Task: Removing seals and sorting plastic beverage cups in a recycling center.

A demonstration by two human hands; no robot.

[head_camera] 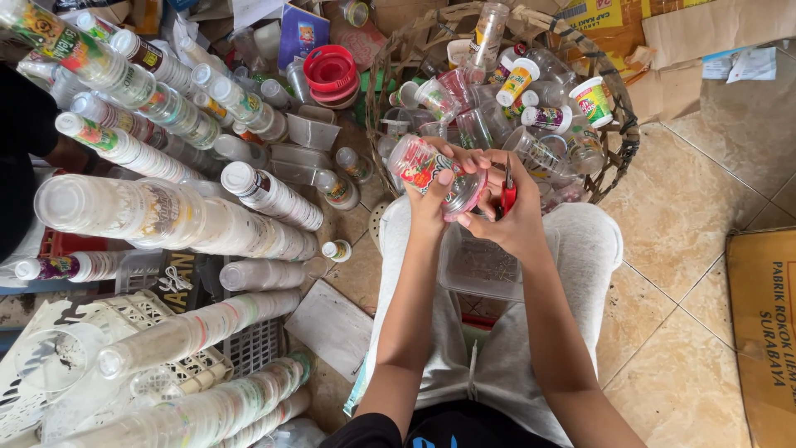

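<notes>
Here, a clear cup (pixel 431 170) is gripped by the left hand (pixel 429 197) above the lap, before the basket (pixel 618 124); red scissors (pixel 507 196) are clasped in the right hand (pixel 510 217), touching the cup's rim.

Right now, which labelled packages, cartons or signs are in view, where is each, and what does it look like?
Plastic cup: in both hands, clear, red and green printed lid.
Small bottle: in the wicker basket, white, yellow label.
Tub: basket's right side, white, green and red label.
Cardboard sheet: right floor, brown, dark print.
Blue packet: top centre, flat.
Stacked cups: left, clear, faded prints.
</notes>
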